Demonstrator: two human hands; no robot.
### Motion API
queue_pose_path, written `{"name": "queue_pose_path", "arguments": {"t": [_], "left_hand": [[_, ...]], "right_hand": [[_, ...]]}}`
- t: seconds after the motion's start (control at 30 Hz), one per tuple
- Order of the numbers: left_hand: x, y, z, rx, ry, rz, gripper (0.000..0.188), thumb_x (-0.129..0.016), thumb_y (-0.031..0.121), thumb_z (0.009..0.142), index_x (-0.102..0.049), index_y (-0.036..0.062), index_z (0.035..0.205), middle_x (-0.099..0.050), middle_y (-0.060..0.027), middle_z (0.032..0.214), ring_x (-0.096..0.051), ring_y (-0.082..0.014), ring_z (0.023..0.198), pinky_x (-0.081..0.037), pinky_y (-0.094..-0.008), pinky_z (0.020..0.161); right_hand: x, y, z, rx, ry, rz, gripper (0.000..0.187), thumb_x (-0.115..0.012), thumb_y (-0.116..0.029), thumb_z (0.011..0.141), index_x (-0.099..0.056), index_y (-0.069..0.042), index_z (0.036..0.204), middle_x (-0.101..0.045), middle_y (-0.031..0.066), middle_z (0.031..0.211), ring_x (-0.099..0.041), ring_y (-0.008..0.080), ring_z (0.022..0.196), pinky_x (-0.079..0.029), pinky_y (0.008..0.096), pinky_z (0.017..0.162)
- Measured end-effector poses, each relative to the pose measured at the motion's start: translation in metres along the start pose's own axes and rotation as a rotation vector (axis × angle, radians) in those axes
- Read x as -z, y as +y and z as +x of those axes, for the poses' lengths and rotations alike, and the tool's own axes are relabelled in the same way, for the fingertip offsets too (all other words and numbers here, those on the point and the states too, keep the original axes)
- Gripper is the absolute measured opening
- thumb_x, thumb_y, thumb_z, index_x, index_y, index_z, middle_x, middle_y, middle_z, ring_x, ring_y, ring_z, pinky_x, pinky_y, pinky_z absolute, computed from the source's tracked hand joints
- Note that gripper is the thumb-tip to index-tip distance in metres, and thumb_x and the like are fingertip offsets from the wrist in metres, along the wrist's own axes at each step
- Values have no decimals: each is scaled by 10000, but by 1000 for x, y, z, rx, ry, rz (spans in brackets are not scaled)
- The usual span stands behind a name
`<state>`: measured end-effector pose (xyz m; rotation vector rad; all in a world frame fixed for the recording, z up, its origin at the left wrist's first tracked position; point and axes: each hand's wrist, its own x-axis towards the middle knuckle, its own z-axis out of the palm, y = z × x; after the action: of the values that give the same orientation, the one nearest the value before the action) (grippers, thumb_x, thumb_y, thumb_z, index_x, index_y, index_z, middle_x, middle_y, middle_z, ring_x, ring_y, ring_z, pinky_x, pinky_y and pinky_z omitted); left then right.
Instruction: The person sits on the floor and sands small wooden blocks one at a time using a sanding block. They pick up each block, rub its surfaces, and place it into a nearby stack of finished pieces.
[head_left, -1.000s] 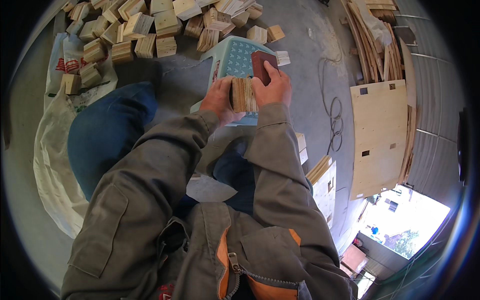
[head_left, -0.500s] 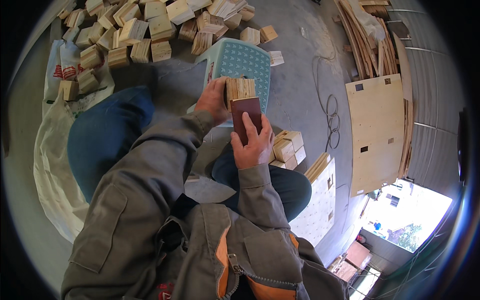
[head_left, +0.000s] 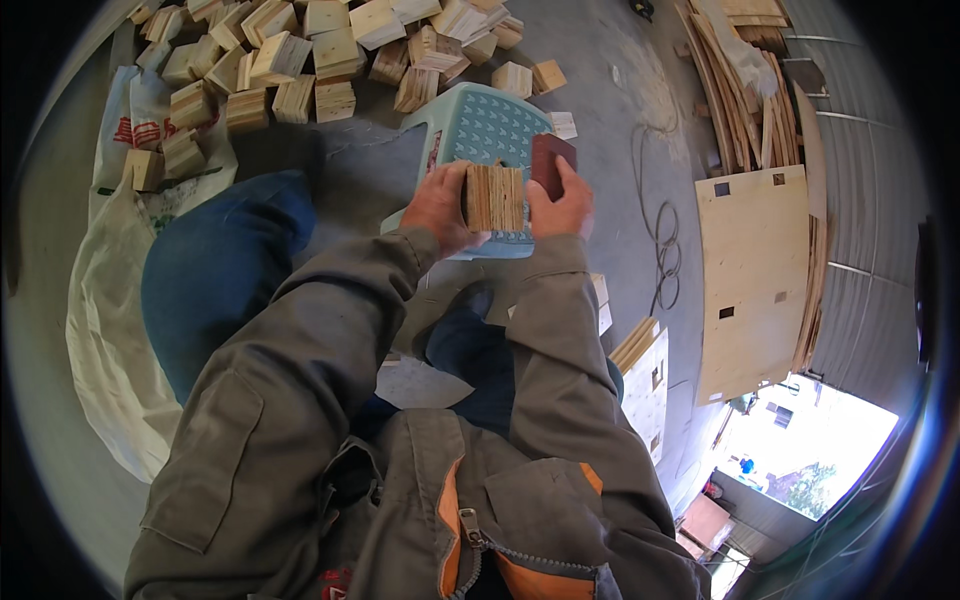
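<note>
My left hand (head_left: 440, 212) is closed round the left side of a layered plywood block (head_left: 494, 198), its striped edges facing up. The block is over a pale green plastic stool (head_left: 490, 115) with a raised pattern on its seat. To the right of the block, my right hand (head_left: 563, 208) grips a flat reddish-brown sanding block (head_left: 551, 162), tilted up at the block's right side. Whether the two touch is hard to tell. Some fingertips of both hands are hidden.
Many similar plywood blocks (head_left: 335, 52) lie heaped at the far left, a few on a white woven sack (head_left: 110, 290). Cut blocks (head_left: 602, 300) sit by my right leg. Plywood sheets (head_left: 752, 270) and a thin looped cable (head_left: 664, 250) lie to the right.
My right hand and the sanding block have moved from the plywood block's near edge to its right side. The plywood block has tipped and shifted slightly right and nearer, still in my left hand.
</note>
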<state>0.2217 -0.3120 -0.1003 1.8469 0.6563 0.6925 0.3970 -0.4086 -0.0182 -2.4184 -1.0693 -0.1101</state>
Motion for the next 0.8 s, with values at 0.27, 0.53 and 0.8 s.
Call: {"name": "queue_pose_path", "arguments": {"t": [0.27, 0.53, 0.8], "left_hand": [[6, 1, -2, 38, -12, 4, 1013, -988, 240, 636, -440, 107, 1478, -551, -187, 1421, -523, -409, 1367, -446, -471, 1178], [22, -3, 13, 5, -216, 26, 1043, -911, 163, 644, -419, 80, 1559, -560, -206, 1466, -559, -413, 1377, -473, -438, 1174], [41, -24, 66, 341, -152, -725, 518, -733, 34, 896, -650, -19, 1404, -707, -108, 1303, -655, -193, 1203, -513, -324, 1048]], "right_hand": [[26, -13, -62, 67, 79, 20, 701, -874, -270, 812, -662, -155, 1469, -553, 288, 1456, -548, 476, 1313, -443, 571, 1129], [18, -39, -99, 98, 32, -85, 682, -871, -285, 810, -670, -253, 1461, -509, 236, 1507, -549, 457, 1318, -464, 577, 1102], [18, -38, -97, 87, 12, -112, 688, -856, -305, 819, -656, -294, 1478, -489, 203, 1536, -534, 436, 1343, -465, 562, 1097]]}}
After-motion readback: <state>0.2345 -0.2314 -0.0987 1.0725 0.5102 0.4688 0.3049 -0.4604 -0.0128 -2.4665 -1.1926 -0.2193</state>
